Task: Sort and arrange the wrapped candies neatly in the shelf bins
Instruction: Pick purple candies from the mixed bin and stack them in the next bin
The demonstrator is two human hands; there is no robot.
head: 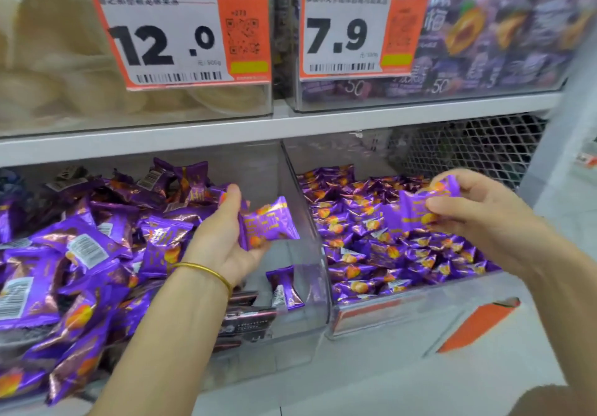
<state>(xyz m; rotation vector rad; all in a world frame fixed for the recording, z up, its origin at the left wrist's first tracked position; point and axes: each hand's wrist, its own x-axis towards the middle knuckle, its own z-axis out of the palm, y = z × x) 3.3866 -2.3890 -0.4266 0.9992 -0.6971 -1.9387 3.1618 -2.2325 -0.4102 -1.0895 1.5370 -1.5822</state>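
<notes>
Left hand: fingers curled round 1 purple candy, thumb at its upper left corner. The candy is held above the left bin, close to the bin's clear side wall right of the fingers. Larger purple packs lie heaped left of the fingers; 1 loose pack lies below them.

Right hand: thumb and fingertips pinch a second candy, which extends left of the fingers, above the right bin. Small candies fill that bin below the fingers.
</notes>
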